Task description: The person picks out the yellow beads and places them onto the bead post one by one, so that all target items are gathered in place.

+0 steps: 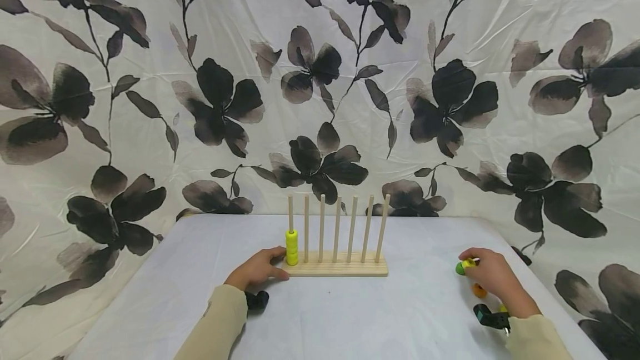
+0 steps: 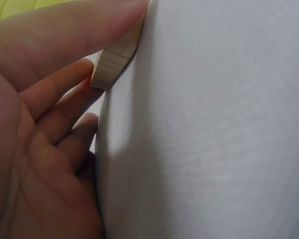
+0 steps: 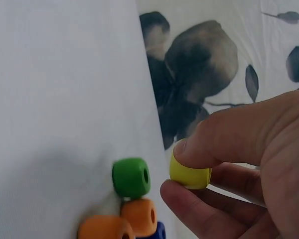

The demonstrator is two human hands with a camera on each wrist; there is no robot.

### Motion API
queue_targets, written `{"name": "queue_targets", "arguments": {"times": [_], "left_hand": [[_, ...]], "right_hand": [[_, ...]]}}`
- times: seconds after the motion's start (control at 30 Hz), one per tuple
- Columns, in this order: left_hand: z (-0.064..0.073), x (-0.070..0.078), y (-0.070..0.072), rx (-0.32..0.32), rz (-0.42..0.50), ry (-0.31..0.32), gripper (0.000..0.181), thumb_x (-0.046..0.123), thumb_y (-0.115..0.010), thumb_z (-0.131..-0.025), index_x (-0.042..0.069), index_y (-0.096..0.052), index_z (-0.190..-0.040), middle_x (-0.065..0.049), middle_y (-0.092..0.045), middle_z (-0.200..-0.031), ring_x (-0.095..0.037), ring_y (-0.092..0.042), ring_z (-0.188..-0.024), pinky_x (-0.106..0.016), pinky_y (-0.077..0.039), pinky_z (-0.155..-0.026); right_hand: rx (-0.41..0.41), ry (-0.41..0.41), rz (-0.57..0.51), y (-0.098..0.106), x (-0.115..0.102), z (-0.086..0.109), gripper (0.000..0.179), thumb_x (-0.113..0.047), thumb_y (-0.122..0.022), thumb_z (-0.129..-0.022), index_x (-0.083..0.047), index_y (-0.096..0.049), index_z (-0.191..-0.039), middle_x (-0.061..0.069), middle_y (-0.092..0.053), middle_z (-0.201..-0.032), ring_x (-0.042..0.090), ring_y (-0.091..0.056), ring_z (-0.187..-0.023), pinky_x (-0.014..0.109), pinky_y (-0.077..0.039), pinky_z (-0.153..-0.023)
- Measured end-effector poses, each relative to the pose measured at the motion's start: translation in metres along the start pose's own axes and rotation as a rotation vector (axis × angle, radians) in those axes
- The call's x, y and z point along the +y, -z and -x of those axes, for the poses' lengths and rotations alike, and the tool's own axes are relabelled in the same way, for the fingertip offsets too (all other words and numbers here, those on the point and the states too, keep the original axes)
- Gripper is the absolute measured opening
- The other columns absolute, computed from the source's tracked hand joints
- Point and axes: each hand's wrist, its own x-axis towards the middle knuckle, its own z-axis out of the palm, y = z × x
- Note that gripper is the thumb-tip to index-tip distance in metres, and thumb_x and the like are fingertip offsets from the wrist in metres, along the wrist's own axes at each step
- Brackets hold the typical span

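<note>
A pale wooden peg rack (image 1: 340,272) with a row of several upright pegs stands at mid-table. Yellow beads (image 1: 291,248) are stacked on its leftmost peg. My left hand (image 1: 256,269) grips the left end of the base; in the left wrist view the thumb lies along one side and fingertips reach the other. Over at the right, my right hand (image 1: 492,275) pinches a barrel-shaped yellow bead (image 3: 190,174) between thumb and fingers. Beside that bead in the right wrist view lie a green bead (image 3: 129,178) and orange beads (image 3: 102,228), with a blue bead (image 3: 161,231) partly hidden behind them.
A white cloth covers the table (image 1: 350,321), whose right edge runs close by the loose beads. Behind hangs a floral curtain (image 1: 310,99). Dark wrist devices (image 1: 492,317) sit at both wrists, and another bit of yellow (image 1: 503,308) shows near the right one.
</note>
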Motion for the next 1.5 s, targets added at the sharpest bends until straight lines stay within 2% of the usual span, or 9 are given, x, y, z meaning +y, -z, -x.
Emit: {"name": "queue_targets", "arguments": {"times": [0.13, 0.23, 0.67, 1.03, 1.23, 1.5], "left_hand": [[0.001, 0.001, 0.000, -0.001, -0.008, -0.003, 0.079, 0.029, -0.085, -0.071, 0.015, -0.051, -0.141, -0.011, -0.044, -0.151, -0.037, -0.035, -0.142, -0.059, -0.027, -0.115], [0.001, 0.002, 0.000, 0.002, -0.014, -0.006, 0.079, 0.029, -0.085, -0.071, 0.015, -0.051, -0.141, -0.011, -0.046, -0.150, -0.037, -0.036, -0.141, -0.059, -0.028, -0.115], [0.002, 0.001, 0.001, -0.005, -0.005, 0.010, 0.080, 0.030, -0.085, -0.071, 0.016, -0.050, -0.142, -0.011, -0.045, -0.150, -0.036, -0.035, -0.142, -0.059, -0.027, -0.115], [0.003, 0.003, 0.001, -0.003, -0.004, 0.015, 0.080, 0.030, -0.085, -0.071, 0.015, -0.050, -0.142, -0.011, -0.044, -0.151, -0.036, -0.034, -0.143, -0.060, -0.026, -0.115], [0.004, 0.004, 0.002, 0.000, -0.002, 0.013, 0.080, 0.029, -0.085, -0.071, 0.015, -0.050, -0.142, -0.011, -0.044, -0.151, -0.036, -0.034, -0.143, -0.059, -0.026, -0.115], [0.005, 0.004, 0.003, -0.002, -0.001, 0.004, 0.079, 0.029, -0.085, -0.071, 0.014, -0.051, -0.141, -0.013, -0.042, -0.152, -0.037, -0.034, -0.142, -0.059, -0.026, -0.116]], "right_hand": [[0.010, 0.044, 0.005, -0.006, -0.010, -0.002, 0.032, -0.007, -0.065, -0.085, 0.000, -0.065, -0.116, 0.026, -0.061, -0.122, 0.034, -0.059, -0.099, 0.050, -0.053, -0.083], [0.008, 0.071, -0.006, -0.009, -0.019, -0.003, 0.034, -0.009, -0.066, -0.086, -0.001, -0.063, -0.119, 0.025, -0.060, -0.124, 0.036, -0.059, -0.103, 0.054, -0.051, -0.089], [0.040, 0.194, -0.033, -0.009, -0.057, -0.002, 0.033, -0.012, -0.063, -0.088, -0.005, -0.065, -0.120, 0.020, -0.062, -0.123, 0.039, -0.062, -0.110, 0.044, -0.058, -0.079], [0.080, 0.305, -0.072, 0.001, -0.097, 0.000, 0.033, -0.010, -0.062, -0.089, -0.010, -0.064, -0.121, 0.015, -0.066, -0.119, 0.036, -0.066, -0.108, 0.045, -0.058, -0.082], [0.111, 0.377, -0.085, 0.007, -0.116, 0.002, 0.028, -0.009, -0.061, -0.088, -0.009, -0.067, -0.115, 0.013, -0.066, -0.116, 0.034, -0.068, -0.103, 0.043, -0.059, -0.082], [0.123, 0.476, -0.098, 0.015, -0.138, 0.005, 0.028, -0.009, -0.059, -0.089, -0.009, -0.068, -0.116, 0.014, -0.066, -0.117, 0.032, -0.069, -0.101, 0.042, -0.059, -0.082]]}}
